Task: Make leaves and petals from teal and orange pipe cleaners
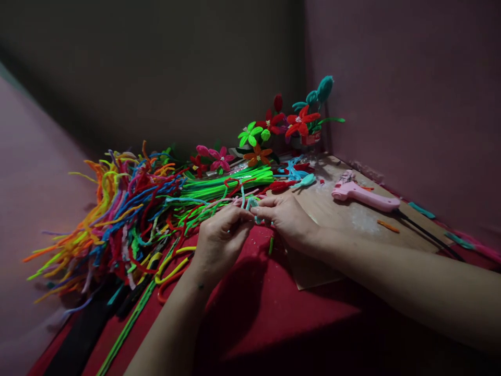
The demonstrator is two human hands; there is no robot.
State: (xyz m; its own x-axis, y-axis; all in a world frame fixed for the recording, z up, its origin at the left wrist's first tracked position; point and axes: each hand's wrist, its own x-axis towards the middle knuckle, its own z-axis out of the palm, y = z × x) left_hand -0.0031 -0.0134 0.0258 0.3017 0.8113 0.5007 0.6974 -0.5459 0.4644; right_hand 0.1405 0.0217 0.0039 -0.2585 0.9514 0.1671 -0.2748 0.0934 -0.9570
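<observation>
A pale turquoise pipe cleaner [243,196] is pinched between my two hands, one end of it standing up above the fingers. My left hand [225,232] is closed, thumb and forefinger pressed on the pipe cleaner. Close beside it, my right hand [287,216] grips a bent, looped part of the same piece with its fingertips. The fingers hide some of the loop. Just behind the hands lie a bundle of bright green pipe cleaners [223,181], a red petal shape [282,186] and a light blue petal shape [305,181].
A large heap of multicoloured pipe cleaners [121,209] spreads at the left. Pipe-cleaner flowers [299,122] stand at the back by the wall. On the right, a pink glue gun [364,196] with a black cord rests on a brown board [336,230]. Red cloth [274,324] covers the table.
</observation>
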